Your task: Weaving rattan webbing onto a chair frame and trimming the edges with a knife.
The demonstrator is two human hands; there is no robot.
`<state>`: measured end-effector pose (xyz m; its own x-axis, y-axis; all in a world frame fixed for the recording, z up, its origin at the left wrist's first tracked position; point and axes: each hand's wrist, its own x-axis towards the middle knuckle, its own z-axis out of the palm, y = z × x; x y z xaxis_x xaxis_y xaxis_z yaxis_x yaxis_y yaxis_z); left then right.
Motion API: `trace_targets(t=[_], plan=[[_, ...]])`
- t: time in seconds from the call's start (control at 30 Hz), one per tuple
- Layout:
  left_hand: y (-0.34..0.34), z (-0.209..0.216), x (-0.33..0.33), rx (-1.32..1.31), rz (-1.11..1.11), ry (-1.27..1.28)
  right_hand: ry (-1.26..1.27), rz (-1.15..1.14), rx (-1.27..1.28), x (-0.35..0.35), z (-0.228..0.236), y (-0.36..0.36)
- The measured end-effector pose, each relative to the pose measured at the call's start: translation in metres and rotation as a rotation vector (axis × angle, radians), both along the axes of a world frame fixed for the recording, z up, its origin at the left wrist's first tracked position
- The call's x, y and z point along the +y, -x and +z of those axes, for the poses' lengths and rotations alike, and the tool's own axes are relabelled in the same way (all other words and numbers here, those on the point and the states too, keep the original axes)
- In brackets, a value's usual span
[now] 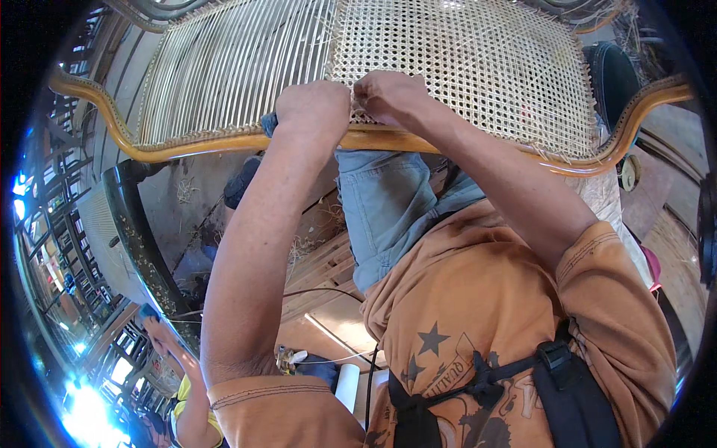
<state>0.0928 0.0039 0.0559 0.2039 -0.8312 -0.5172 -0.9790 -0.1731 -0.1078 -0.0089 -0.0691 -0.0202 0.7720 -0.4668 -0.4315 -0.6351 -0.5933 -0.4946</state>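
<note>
1. Both hands up at the near rail (373, 140) of a wooden frame, the landmark here: left hand (314, 108) and right hand (388, 95) side by side, almost touching, just above the rail's middle.
2. Woven cane (478, 67) stretched over the right part of the frame, beyond the rail; bare parallel strands (224, 67) over the left part.
3. Edge between weave and strands running away from the rail, straight up from between the two hands.
4. Left hand clenched in a fist, knuckles up, on the strand side of that edge; contents of the fist hidden, so cannot tell what it grips.
5. Right hand pinched, fingertips (362, 93) pressed onto the weave's near left corner, apparently nipping a strand too thin to make out.
6. Weave's unfinished corner directly under the right fingertips; right hand nearer it, left hand just beside, toward the strands.
7. Strands' long axis pointing away from the rail, across the frame.
8. Below the rail: a denim-clad knee (388, 201) and orange shirt (485, 313).
9. Far below and left of the rail, another person's hand (160, 332) near a dark curved frame (138, 246).
</note>
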Motion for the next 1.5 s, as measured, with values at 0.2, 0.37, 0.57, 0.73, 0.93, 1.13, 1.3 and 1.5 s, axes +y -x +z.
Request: trace_targets(t=[0.2,0.37,0.57,0.73,0.93,1.13,1.3,1.5], plan=[[0.003,0.011,-0.019,-0.013,0.075,-0.165,-0.167,-0.003,-0.220,-0.002,-0.020,0.006],[0.005,0.012,-0.031,-0.030,0.165,-0.285,-0.160,-0.070,-0.154,0.004,-0.002,0.008],[0.009,0.002,-0.031,-0.120,0.249,-0.253,-0.129,-0.092,-0.187,0.009,-0.002,0.015],[0.014,0.007,-0.035,-0.128,0.291,-0.336,-0.023,-0.154,-0.228,0.014,0.001,0.016],[0.022,0.004,-0.032,-0.185,0.375,-0.288,0.040,-0.064,-0.400,0.010,-0.015,0.020],[0.028,0.003,-0.039,-0.270,0.487,-0.297,0.170,0.014,-0.505,0.013,-0.028,0.022],[0.029,0.002,-0.038,-0.323,0.539,-0.281,0.285,0.067,-0.606,0.016,-0.035,0.024],[0.015,0.026,-0.006,-0.334,0.676,-0.263,0.323,0.003,-0.675,0.009,-0.041,0.022]])
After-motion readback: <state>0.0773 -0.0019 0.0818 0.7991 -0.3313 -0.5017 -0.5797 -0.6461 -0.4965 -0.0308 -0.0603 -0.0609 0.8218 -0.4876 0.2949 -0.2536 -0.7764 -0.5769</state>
